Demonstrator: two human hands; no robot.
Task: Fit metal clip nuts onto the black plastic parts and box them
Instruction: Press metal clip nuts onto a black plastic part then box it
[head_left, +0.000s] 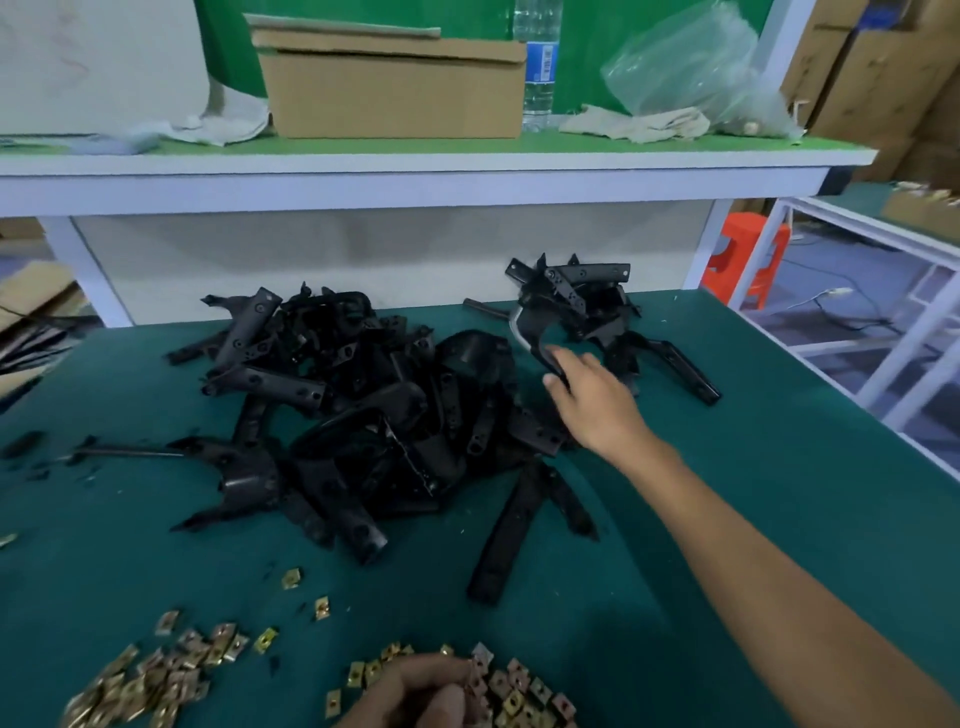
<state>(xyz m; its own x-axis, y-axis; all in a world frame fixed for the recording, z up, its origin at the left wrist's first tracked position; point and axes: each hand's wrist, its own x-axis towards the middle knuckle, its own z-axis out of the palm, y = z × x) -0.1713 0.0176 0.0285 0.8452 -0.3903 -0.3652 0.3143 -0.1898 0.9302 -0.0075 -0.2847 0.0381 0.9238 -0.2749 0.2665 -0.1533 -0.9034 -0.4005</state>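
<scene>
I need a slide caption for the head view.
Right hand grips a black plastic part; left hand rests at the metal clip nuts.

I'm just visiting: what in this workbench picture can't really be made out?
Head view only:
- Cardboard box on the shelf: its own walls and flaps hide the contents.
- Left hand: cut off by the bottom edge; curled fingers hide whether it holds clip nuts.
- Right hand: its back hides the fingertips on the black part.
- Big pile: lower parts buried.
</scene>
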